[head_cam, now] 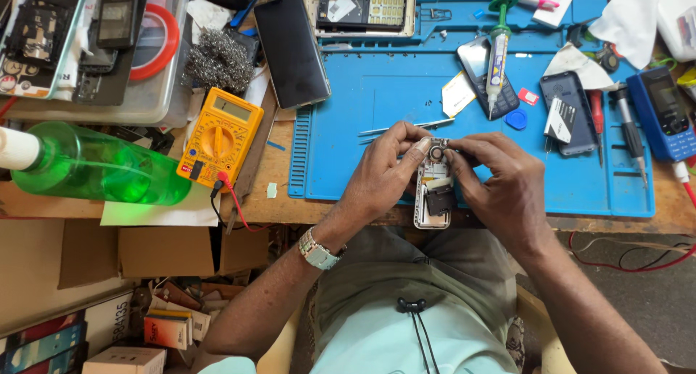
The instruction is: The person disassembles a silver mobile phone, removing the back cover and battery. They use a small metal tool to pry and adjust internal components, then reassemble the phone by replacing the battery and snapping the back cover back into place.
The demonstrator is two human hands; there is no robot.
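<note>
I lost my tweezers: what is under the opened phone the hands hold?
Under the opened phone lies the blue mat; thin metal tweezers emerge beside the left hand. What lies directly beneath the phone and right hand is covered.

Head camera, looking steeply down, near blue mat

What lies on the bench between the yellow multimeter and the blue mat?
In the head view, bare wooden bench lies between yellow multimeter and blue mat, with small scraps.

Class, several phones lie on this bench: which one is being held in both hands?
The opened silver phone at the mat's near edge, gripped by the left hand and right hand; the others lie untouched.
</note>
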